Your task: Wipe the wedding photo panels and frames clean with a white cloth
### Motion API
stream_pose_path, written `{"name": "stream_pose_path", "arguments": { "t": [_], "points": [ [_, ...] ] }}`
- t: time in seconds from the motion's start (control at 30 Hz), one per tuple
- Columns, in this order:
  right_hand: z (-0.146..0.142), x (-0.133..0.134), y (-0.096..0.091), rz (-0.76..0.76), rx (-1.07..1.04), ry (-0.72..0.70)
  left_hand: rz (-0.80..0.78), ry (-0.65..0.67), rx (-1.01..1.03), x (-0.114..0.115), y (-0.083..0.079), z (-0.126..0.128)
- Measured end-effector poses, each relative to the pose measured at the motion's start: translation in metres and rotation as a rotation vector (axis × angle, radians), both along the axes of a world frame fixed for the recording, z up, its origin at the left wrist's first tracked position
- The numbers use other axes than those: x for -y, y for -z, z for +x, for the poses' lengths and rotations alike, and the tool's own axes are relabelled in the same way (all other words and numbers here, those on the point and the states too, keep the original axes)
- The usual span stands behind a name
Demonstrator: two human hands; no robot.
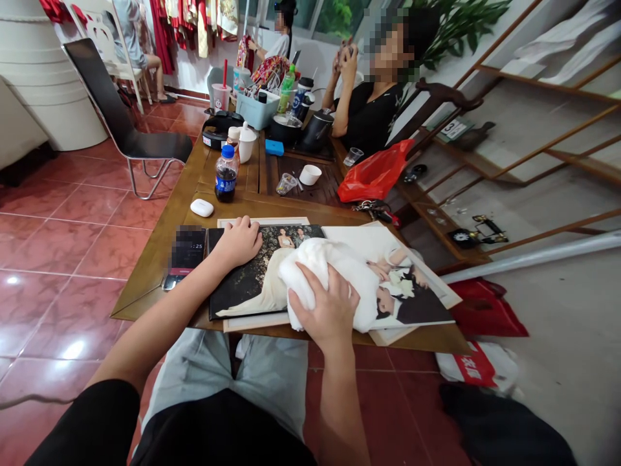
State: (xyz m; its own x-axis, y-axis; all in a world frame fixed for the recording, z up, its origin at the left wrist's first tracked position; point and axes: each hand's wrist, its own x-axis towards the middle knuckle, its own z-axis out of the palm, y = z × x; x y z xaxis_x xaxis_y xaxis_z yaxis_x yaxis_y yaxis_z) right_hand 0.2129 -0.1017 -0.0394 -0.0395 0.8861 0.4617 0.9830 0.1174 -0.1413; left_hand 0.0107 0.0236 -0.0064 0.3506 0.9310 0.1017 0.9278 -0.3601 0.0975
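A wedding photo album point(242, 285) lies spread on the wooden table, with a couple's picture on its dark left part and another picture on the right. My left hand point(241, 243) rests on the upper left of the album, fingers laid on the page. In my right hand point(326, 307) is a bunched white cloth point(366, 281), pressed onto the middle of the album and hiding part of both pictures. Pale sheets or frames point(257, 321) stick out from under the album. A phone point(187, 255) sits left of it, beside my left forearm.
A white earbud case point(202, 207), a cola bottle point(226, 175), a white cup point(310, 174) and a red plastic bag point(376, 175) stand beyond the album. Across the table a person point(371, 97) holds something up. A black chair point(140, 129) is at the left, shelves point(509, 171) at the right.
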Motion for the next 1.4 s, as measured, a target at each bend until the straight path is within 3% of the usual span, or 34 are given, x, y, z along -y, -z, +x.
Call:
{"name": "stream_pose_path", "arguments": {
  "t": [0.37, 0.57, 0.93, 1.17, 1.4],
  "points": [
    [-0.045, 0.007, -0.004, -0.028, -0.004, -0.225, 0.004, 0.008, 0.015, -0.001, 0.002, -0.001],
    [-0.035, 0.003, -0.007, -0.059, 0.001, -0.287, 0.011, 0.007, -0.002, 0.000, 0.001, -0.002],
    [0.015, -0.025, -0.006, -0.098, 0.042, -0.064, -0.003, 0.008, -0.006, 0.002, -0.002, -0.001],
    [-0.003, -0.042, -0.012, -0.118, 0.044, -0.055, 0.008, 0.024, -0.017, 0.001, -0.001, 0.000],
    [-0.020, -0.081, -0.016, -0.201, 0.070, -0.104, 0.005, 0.031, -0.013, 0.001, 0.000, -0.002]
  ]
}}
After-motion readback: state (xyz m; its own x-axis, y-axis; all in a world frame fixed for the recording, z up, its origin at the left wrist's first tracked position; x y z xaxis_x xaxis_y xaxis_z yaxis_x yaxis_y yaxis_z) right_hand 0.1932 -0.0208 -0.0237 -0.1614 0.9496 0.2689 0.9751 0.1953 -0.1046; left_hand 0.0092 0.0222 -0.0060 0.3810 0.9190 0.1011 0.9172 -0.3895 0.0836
